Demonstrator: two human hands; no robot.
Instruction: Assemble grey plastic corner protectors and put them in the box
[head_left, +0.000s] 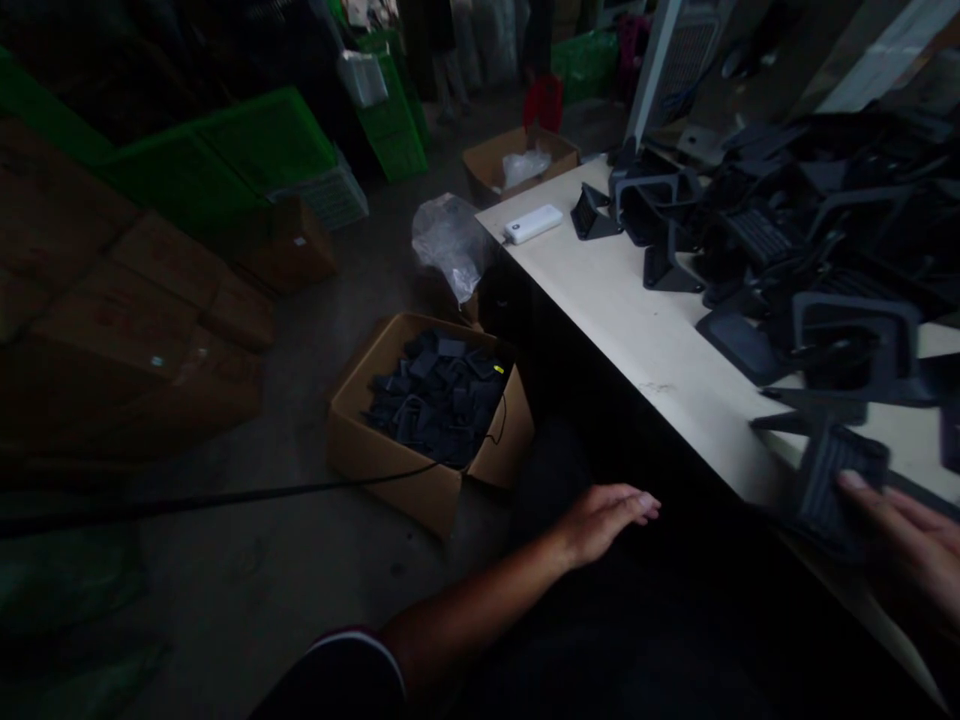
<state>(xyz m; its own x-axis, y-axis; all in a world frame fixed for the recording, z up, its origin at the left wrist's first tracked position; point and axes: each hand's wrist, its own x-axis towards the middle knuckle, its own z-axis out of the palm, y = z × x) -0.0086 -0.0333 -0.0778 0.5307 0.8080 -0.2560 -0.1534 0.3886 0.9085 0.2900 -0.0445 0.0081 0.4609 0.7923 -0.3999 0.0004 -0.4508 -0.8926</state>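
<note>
My left hand [606,520] reaches out low beside the table edge, fingers stretched flat and together, holding nothing. It hovers to the right of an open cardboard box [390,470] full of black plastic parts [439,395]. My right hand [911,550] grips a black plastic part [836,485] at the near edge of the cream table [637,320]. A big heap of the same black parts [810,230] covers the table's right side.
A white power bank [532,223] lies at the table's far corner. A black cable [225,495] crosses the floor to the box. Brown cartons [112,300], green crates [225,150], a clear plastic bag [448,240] and another open carton [517,160] stand around.
</note>
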